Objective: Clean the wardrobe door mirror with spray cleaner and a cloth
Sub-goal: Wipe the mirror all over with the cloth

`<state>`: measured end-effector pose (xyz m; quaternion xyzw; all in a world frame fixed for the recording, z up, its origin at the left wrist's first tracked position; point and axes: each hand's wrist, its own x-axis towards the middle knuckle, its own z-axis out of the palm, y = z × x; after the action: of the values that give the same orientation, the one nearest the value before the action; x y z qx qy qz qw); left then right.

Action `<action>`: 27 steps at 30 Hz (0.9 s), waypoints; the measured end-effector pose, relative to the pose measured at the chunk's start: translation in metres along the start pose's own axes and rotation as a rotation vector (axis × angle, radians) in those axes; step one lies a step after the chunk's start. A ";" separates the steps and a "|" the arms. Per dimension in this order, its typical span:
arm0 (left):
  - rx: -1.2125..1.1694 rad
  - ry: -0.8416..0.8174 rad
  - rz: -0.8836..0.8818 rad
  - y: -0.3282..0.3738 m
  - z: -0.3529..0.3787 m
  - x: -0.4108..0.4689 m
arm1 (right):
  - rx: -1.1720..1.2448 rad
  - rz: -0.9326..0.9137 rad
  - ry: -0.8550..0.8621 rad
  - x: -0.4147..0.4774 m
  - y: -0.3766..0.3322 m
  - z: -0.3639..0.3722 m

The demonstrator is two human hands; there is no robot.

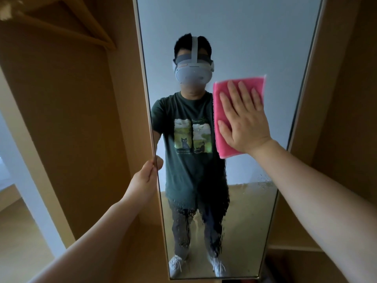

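Observation:
A tall narrow mirror [240, 37] on the inside of the open wardrobe door fills the middle of the view. My right hand [242, 117] lies flat, fingers spread, pressing a pink cloth [221, 139] against the glass at the right side, about mid-height. My left hand [145, 177] grips the left edge of the door [150, 111], fingers wrapped around it. Spray droplets and wet streaks [189, 217] cover the lower part of the glass. No spray bottle is in view. The mirror reflects a person standing in a dark green T-shirt.
The wooden wardrobe interior [67, 119] opens to the left, with a wooden hanger [85, 27] at the top. A wooden panel [336, 99] stands right of the mirror, with a shelf [293, 247] low on the right. Pale floor [18, 231] shows at lower left.

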<state>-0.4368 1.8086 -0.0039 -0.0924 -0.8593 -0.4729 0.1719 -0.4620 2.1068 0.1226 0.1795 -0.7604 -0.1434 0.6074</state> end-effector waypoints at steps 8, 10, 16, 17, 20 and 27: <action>-0.013 0.005 0.009 -0.002 -0.001 -0.001 | -0.001 0.117 0.008 -0.001 0.008 -0.001; -0.014 0.005 0.009 -0.001 -0.001 -0.002 | 0.004 0.148 0.013 -0.004 0.008 -0.001; 0.001 -0.004 0.015 -0.003 -0.002 -0.003 | 0.023 0.210 -0.004 -0.021 0.007 0.001; 0.001 -0.001 0.019 -0.003 -0.001 -0.004 | 0.028 0.219 -0.008 -0.026 0.006 0.002; -0.001 0.014 0.023 -0.003 -0.001 -0.004 | 0.045 0.247 -0.027 -0.050 0.002 0.005; 0.006 0.018 0.000 -0.001 -0.001 -0.005 | 0.073 0.301 -0.098 -0.123 -0.013 0.020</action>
<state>-0.4323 1.8076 -0.0057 -0.0874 -0.8592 -0.4710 0.1798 -0.4562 2.1505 0.0051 0.0781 -0.8122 -0.0318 0.5773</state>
